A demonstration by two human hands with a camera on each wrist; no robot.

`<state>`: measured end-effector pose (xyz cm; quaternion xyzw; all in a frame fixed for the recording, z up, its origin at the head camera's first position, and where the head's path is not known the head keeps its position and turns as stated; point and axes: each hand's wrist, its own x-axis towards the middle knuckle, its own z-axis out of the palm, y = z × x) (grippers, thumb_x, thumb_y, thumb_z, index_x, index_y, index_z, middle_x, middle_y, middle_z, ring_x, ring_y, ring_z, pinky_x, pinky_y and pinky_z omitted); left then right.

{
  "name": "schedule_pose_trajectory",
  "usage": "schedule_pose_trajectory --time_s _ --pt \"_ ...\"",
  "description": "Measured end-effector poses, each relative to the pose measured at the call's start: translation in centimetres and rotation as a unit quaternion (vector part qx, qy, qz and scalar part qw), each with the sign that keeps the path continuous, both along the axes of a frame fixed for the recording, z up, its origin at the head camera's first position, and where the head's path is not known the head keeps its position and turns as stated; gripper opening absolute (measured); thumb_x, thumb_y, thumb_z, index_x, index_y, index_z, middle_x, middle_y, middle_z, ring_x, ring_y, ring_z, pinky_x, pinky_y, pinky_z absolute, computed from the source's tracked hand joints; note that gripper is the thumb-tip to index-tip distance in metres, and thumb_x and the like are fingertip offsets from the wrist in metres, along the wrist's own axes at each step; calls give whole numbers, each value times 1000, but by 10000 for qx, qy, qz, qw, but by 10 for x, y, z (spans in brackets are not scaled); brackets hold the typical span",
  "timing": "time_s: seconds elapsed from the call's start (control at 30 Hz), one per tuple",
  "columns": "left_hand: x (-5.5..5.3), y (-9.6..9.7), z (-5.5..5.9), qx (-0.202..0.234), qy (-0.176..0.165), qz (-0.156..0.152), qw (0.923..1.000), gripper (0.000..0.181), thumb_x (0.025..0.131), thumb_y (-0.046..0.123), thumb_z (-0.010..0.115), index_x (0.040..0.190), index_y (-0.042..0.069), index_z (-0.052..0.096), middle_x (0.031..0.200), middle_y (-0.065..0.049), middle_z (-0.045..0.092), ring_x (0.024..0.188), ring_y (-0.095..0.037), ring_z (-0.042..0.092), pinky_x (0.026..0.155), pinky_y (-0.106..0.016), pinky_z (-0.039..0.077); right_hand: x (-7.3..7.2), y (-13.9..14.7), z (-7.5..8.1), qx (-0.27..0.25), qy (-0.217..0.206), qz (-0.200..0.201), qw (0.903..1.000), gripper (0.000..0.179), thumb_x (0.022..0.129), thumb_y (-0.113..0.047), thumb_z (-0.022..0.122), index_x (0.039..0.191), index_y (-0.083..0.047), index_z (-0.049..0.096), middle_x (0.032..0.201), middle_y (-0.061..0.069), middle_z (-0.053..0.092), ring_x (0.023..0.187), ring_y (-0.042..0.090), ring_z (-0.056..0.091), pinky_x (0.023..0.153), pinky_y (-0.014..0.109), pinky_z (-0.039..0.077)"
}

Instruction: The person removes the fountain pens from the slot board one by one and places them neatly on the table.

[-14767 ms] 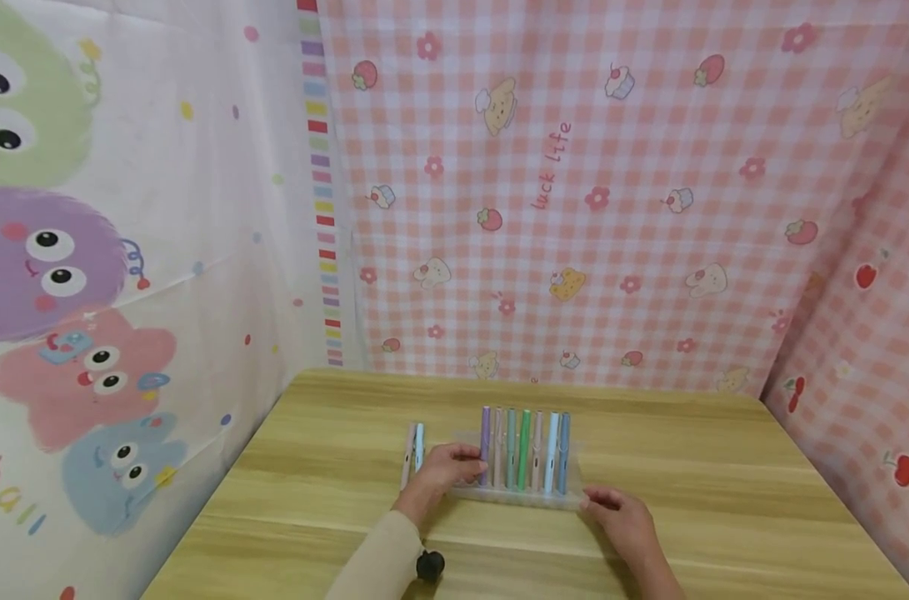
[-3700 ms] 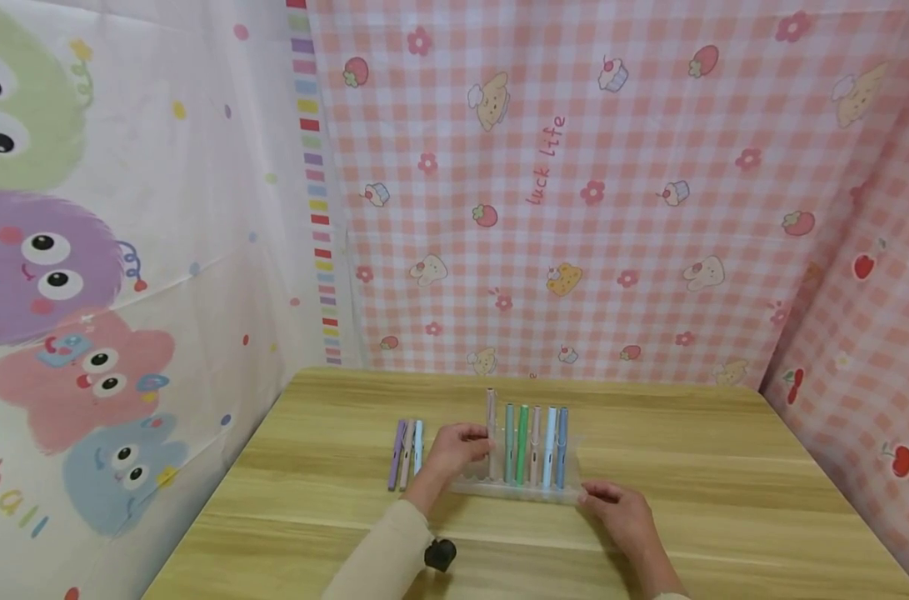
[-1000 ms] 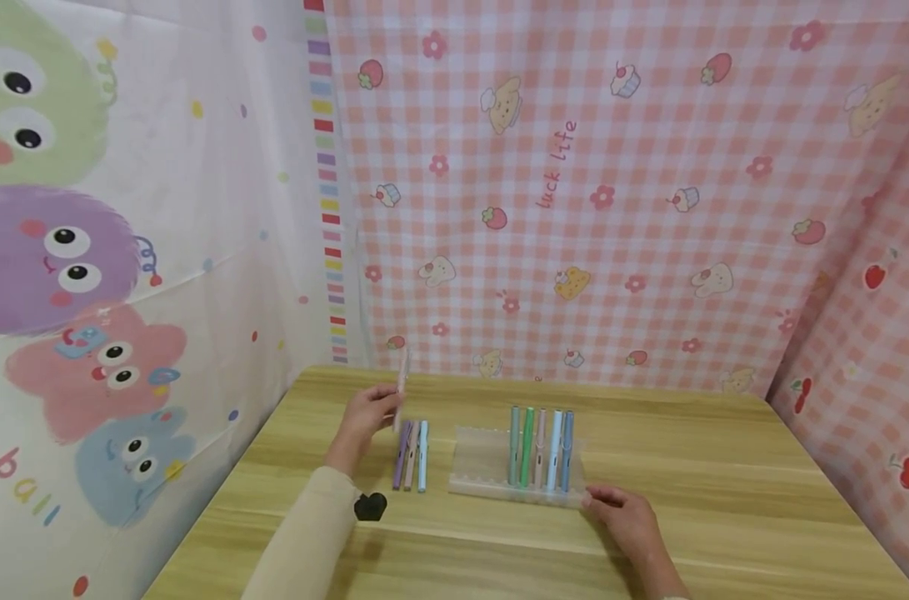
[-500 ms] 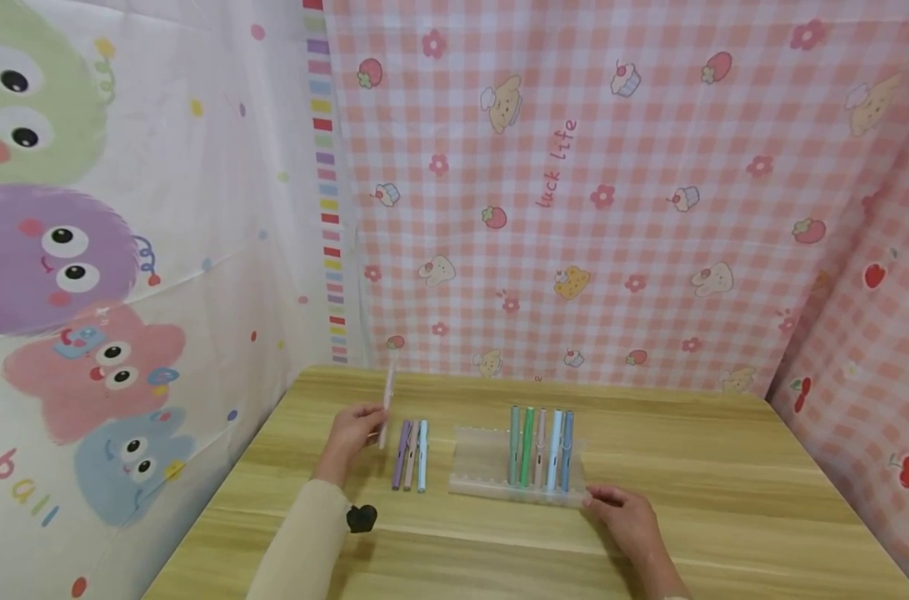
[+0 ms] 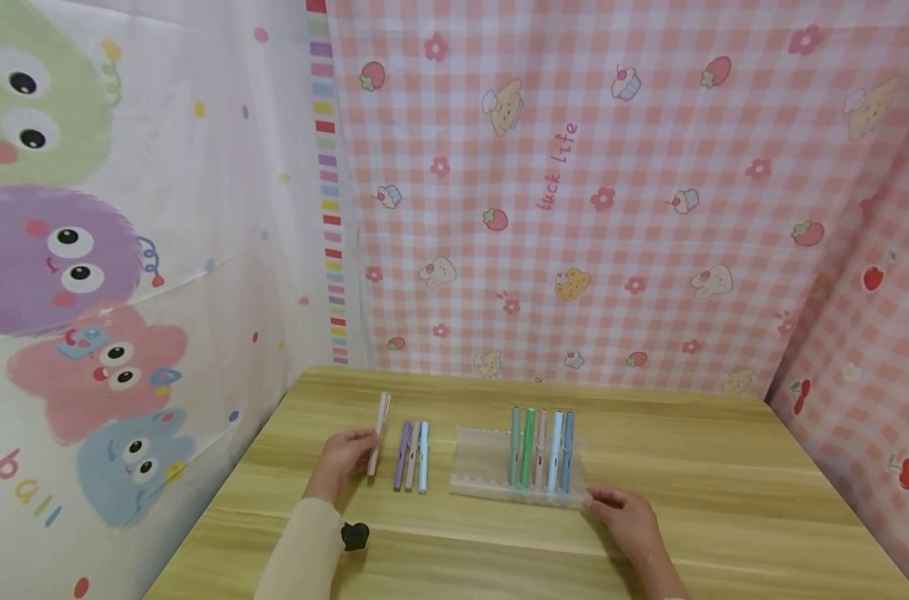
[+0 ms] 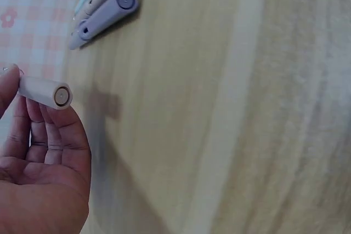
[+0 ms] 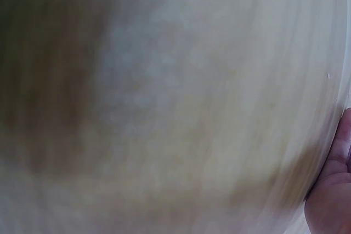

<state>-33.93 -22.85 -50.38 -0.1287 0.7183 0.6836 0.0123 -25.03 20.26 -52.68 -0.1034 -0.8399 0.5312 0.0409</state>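
Observation:
My left hand (image 5: 342,461) pinches a pale pink pen (image 5: 382,417) between thumb and fingers, left of three pens on the table. In the left wrist view, the end of this pen (image 6: 45,91) points toward the camera. Those three pens lie side by side: a purple pen (image 5: 402,457), a pinkish-beige pen (image 5: 412,457) and a light blue pen (image 5: 423,458). My right hand (image 5: 630,523) grips the front right corner of a clear plastic pen rack (image 5: 478,460). Several pens lean in the rack's right part, among them a green pen (image 5: 527,448) and a blue pen (image 5: 568,452).
The wooden table (image 5: 499,550) spreads around the hands. A pink checked curtain (image 5: 544,250) hangs behind it, and a white cartoon curtain (image 5: 222,208) at its left. A black device (image 5: 355,536) sits at the left wrist.
Earlier the purple pen, then the pale pink pen, stood in the rack; the purple one now lies on the table. My left hand carried the pink pen left and lowered it. The right hand stayed.

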Motion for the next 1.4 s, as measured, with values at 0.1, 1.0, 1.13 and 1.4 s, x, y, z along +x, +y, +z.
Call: schedule_pose_trajectory --time_s 0.1,1.0,1.13,1.4 --pt "2 0 -4 126 -74 21 9999 33 93 6 67 120 -12 61 85 -5 66 69 -12 58 63 -26 50 0 1 -1 1 -5 -6 10000 22 90 -11 73 107 2 73 108 15 72 105 28 61 85 32 45" --pt "3 12 -17 -332 94 104 9994 29 90 0 69 113 -17 63 83 -7 70 70 -11 62 62 -25 54 -2 1 -4 -6 -54 -57 10000 22 90 -13 73 106 1 74 106 12 72 102 23 60 84 32 44" --pt "-1 13 -19 -402 17 160 9991 27 90 -1 69 111 -16 65 83 -7 70 69 -11 62 61 -25 54 -3 1 -6 -42 -63 -29 10000 22 90 -14 73 106 1 74 106 12 72 101 22 60 85 33 44" --pt "-6 14 -22 -544 -37 124 9984 24 88 -1 70 106 -16 67 82 -9 70 67 -12 62 62 -28 55 -3 2 -5 -15 -34 -35 10000 22 90 -14 73 107 1 74 106 11 72 101 22 60 85 33 45"
